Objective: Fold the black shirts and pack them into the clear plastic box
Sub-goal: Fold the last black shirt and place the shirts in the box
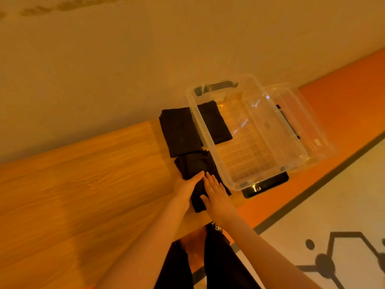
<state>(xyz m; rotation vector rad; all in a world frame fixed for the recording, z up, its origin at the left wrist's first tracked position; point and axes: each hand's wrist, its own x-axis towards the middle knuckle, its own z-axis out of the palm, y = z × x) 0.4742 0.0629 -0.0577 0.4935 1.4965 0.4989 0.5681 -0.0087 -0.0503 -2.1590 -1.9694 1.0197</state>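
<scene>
A folded black shirt (192, 166) lies on the wooden table near its right end. My left hand (186, 187) rests on its left edge with fingers straight. My right hand (216, 192) presses flat on the shirt's near part. A second folded black shirt (179, 132) lies on the table just beyond it. A third black shirt (216, 122) lies inside the clear plastic box (231, 184), at its far left corner. The box stands open at the table's right end.
The box's clear lid (302, 113) lies under or behind the box on the right. A black tablet (268, 184) sticks out from under the box's near corner. The table edge (225, 221) runs close to my hands; a plain wall stands behind.
</scene>
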